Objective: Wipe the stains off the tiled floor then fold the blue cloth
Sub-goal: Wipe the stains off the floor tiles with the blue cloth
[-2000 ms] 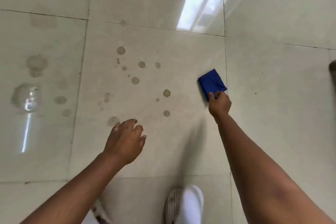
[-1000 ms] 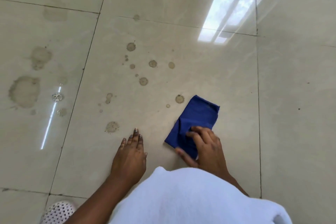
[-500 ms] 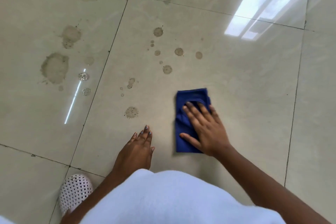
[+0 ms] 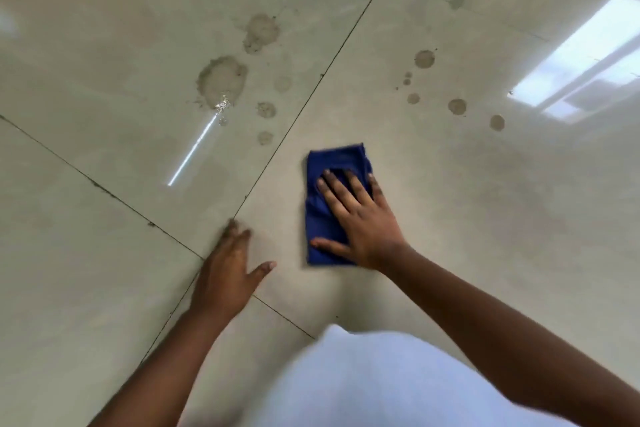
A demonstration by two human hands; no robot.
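A folded blue cloth (image 4: 334, 159) lies on the pale glossy tiled floor (image 4: 485, 218). My right hand (image 4: 360, 218) presses flat on it with fingers spread, covering its lower right part. My left hand (image 4: 228, 263) rests flat on the floor at the crossing of the grout lines, left of the cloth, holding nothing. Dried brown stains remain beyond the cloth: a big blotch (image 4: 221, 81) and a second blotch (image 4: 261, 32) on the left tile, and round spots (image 4: 457, 106) on the tile under the cloth.
My white garment (image 4: 363, 381) fills the bottom middle and hides the floor below it. A bright window reflection (image 4: 581, 59) glares at the upper right, and a thin light streak (image 4: 194, 149) crosses the left tile.
My right hand has slid the cloth left, towards the grout line. The spots that lay left of the cloth no longer show. My left hand shifted left onto the grout crossing.
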